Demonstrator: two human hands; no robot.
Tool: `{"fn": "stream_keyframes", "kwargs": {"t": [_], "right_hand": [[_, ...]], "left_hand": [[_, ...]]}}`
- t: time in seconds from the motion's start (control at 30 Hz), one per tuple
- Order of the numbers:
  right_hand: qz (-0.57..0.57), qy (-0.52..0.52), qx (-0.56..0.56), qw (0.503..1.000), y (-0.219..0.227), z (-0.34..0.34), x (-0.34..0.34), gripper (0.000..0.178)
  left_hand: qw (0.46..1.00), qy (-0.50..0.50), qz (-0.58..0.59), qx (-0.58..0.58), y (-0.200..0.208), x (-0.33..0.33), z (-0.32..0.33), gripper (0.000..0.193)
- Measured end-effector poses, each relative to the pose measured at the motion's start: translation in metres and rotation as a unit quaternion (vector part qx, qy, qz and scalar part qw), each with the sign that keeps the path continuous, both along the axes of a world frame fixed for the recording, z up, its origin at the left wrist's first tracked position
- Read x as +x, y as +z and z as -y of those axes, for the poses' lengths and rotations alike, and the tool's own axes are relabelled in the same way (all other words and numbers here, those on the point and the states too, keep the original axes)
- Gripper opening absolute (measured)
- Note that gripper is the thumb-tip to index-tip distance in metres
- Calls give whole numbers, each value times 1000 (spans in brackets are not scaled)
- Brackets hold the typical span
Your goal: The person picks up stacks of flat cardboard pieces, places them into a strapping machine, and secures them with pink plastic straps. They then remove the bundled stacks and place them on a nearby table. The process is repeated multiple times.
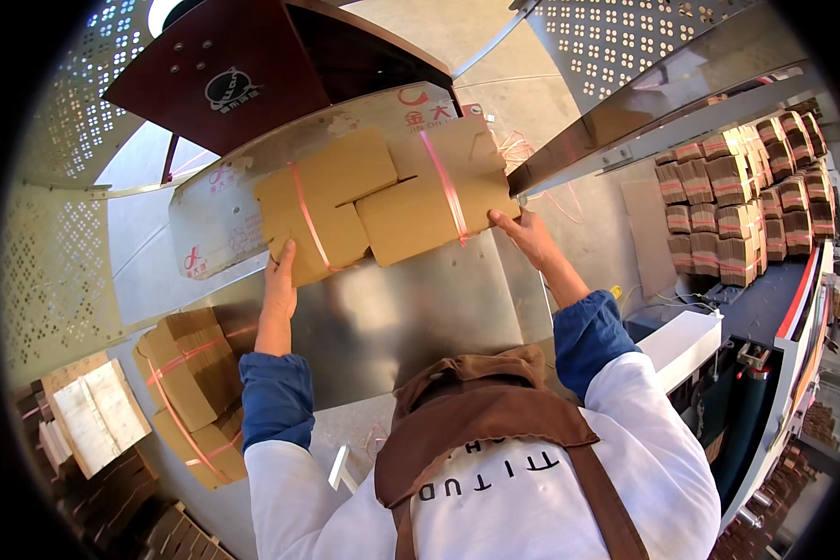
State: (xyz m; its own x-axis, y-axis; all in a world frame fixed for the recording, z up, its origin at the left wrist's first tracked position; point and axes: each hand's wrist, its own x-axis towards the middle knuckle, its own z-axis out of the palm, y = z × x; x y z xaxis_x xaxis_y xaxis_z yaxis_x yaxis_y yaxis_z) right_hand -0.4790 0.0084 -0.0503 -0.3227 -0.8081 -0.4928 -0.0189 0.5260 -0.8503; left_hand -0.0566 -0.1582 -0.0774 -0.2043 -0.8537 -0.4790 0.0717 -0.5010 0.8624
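A bundle of flat brown cardboard blanks (408, 224), interlocked and bound by two pink straps, lies on a pale worktop (219, 219) at the foot of a dark red machine arch (217, 79). My left hand (281, 285) grips the bundle's near left edge, thumb on top, its fingers hidden below. At the right end my right hand (529, 238) grips it the same way, thumb on the upper face. A bare metal plate (392, 327) stretches between the bundle and my body.
Strapped cardboard bundles (191, 392) stand at the lower left, beside a pale board (100, 415). Many strapped stacks (733, 210) are piled at the right. A steel beam (644, 103) slants past the bundle's right end. Loose pink strap (555, 191) lies on the floor.
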Motion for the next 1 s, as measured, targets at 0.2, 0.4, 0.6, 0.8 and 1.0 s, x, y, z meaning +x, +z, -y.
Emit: {"fn": "stream_keyframes", "kwargs": {"t": [0.2, 0.4, 0.6, 0.8, 1.0], "right_hand": [[-1, -33, -94, 995, -7, -7, -9, 52], [-471, 91, -341, 808, 52, -3, 21, 30], [-512, 225, -394, 729, 53, 122, 72, 51], [-577, 356, -308, 667, 25, 113, 118, 59], [-592, 344, -274, 676, 22, 109, 117, 59]], "left_hand": [[1000, -15, 11, 7, 1, -16, 7, 67], [999, -7, 34, -12, -1, -14, 1, 68], [998, 2, 65, -16, -10, -20, 1, 68], [1000, 6, 1, 11, -3, -24, 11, 75], [998, 5, -4, 64, 5, -26, 27, 79]]}}
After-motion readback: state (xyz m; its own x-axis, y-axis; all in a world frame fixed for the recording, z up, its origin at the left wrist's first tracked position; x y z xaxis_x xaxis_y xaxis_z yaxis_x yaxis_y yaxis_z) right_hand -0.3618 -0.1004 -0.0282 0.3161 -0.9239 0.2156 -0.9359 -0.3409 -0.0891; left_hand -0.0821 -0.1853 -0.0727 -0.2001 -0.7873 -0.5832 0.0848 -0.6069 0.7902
